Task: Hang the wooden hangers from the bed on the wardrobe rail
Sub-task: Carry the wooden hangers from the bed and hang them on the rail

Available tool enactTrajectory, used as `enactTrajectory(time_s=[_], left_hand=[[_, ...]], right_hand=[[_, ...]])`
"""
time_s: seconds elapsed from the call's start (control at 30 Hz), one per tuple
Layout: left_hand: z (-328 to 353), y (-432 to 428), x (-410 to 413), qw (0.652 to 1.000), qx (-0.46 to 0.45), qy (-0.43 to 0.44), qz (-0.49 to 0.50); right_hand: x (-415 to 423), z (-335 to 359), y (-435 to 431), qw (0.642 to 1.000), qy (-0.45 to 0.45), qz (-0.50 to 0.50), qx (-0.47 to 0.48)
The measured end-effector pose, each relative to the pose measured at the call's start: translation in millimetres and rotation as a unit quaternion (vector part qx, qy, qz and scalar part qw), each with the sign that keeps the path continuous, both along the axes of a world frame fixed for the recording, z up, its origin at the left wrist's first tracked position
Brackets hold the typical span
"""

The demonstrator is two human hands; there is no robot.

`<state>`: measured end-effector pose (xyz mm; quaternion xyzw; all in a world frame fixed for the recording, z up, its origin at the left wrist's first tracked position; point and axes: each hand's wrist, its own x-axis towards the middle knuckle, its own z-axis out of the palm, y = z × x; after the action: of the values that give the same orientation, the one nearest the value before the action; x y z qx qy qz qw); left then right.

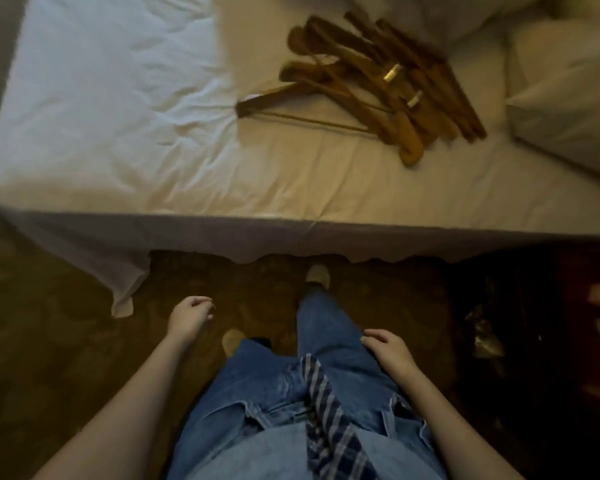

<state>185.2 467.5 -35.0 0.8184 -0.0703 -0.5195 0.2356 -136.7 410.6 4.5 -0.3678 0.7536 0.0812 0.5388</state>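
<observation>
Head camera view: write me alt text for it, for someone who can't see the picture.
A pile of wooden hangers lies on a white-sheeted bed, beside a pillow at the right. A person in blue jeans stands on the carpet at the bed's edge; the left hand hangs empty and the right hand rests against the thigh.

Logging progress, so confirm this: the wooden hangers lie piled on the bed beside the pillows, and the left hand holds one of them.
Not quite. The left hand holds nothing: the head view shows it empty, fingers loosely curled, down by the leg. The wooden hangers do lie piled on the bed beside the pillows.
</observation>
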Motion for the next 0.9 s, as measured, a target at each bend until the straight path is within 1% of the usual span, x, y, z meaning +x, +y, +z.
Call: enactTrajectory(time_s=[0.1,0.23,0.4,0.57,0.73,0.9], left_hand=[[2.3,-43.0,-8.1,1.000,-0.008,-0.008,-0.026],[-2.6,-87.4,-32.2,1.000,0.004,-0.011,-0.018],[-7.5,-127.6,-78.1,0.998,0.062,0.016,0.030],[-0.6,-188.5,-99.7,0.998,0.038,0.009,0.047],[2.9,-235.2,-104.2,0.998,0.048,-0.002,-0.031],[9.6,-287.7,-97.7,0.993,0.054,0.015,-0.100]], right_hand=[[-8.2,-10.9,-22.7,0.999,-0.002,-0.052,0.000],[-19.4,-24.2,-91.4,0.997,-0.018,-0.072,0.008],[-40.6,-26.8,-206.2,1.000,-0.027,0.008,0.005],[-55.9,-26.1,-305.6,0.997,-0.022,0.062,-0.037],[-62.3,-24.7,-355.2,0.998,-0.029,0.027,-0.049],[-58.4,-30.9,-338.8,0.999,-0.028,-0.034,-0.014]])
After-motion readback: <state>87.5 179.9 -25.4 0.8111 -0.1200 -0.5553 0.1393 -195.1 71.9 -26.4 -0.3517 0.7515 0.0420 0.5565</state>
